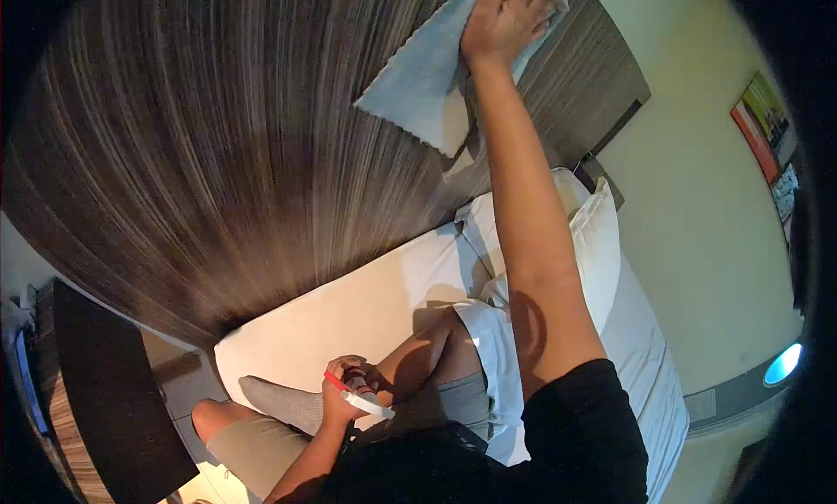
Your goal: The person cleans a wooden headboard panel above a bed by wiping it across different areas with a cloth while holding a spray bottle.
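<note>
My right hand (510,20) is raised high and presses a light blue cloth (418,85) against the dark wood-grain headboard (244,129). Its thumb is apart from the fingers, which bend over the cloth's upper part. The cloth's lower corner hangs down along the board, with a pale underside showing. Low down by my lap, my left hand (338,405) is closed around what looks like a spray bottle (370,405) with a red and white head. Most of the bottle is hidden by the fingers and by shadow.
I kneel on a bed with a white sheet (340,316). White pillows (597,242) lie to the right, below the headboard. A dark table (105,382) stands at lower left. A framed picture (763,125) hangs on the right wall, with a lit lamp (783,364) lower down.
</note>
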Action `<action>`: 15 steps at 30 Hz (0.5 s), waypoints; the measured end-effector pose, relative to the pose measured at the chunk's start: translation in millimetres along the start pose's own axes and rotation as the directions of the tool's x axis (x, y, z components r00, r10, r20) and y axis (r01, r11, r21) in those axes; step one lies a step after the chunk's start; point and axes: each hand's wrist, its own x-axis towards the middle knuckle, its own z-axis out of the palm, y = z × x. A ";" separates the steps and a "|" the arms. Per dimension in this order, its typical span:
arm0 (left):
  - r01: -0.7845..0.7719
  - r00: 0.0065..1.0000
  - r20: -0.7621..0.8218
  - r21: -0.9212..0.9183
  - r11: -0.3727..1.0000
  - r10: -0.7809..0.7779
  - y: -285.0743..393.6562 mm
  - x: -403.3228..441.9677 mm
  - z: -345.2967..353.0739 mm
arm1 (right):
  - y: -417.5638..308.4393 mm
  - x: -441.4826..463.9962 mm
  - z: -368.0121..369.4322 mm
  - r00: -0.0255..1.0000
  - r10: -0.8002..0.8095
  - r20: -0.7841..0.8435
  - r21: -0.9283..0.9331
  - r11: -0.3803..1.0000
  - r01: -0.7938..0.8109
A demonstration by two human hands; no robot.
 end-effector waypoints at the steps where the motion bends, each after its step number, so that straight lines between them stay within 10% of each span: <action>1: -0.006 1.000 -0.002 0.026 1.000 0.006 2.6 0.6 -0.4 | 12.3 -2.2 3.1 1.000 -0.002 0.002 -0.006 1.000 0.002; 15: 0.009 1.000 -0.012 0.041 0.999 -0.008 -10.1 -2.8 1.1 | -16.4 -52.1 -5.0 0.896 0.441 0.059 -0.083 0.896 -0.435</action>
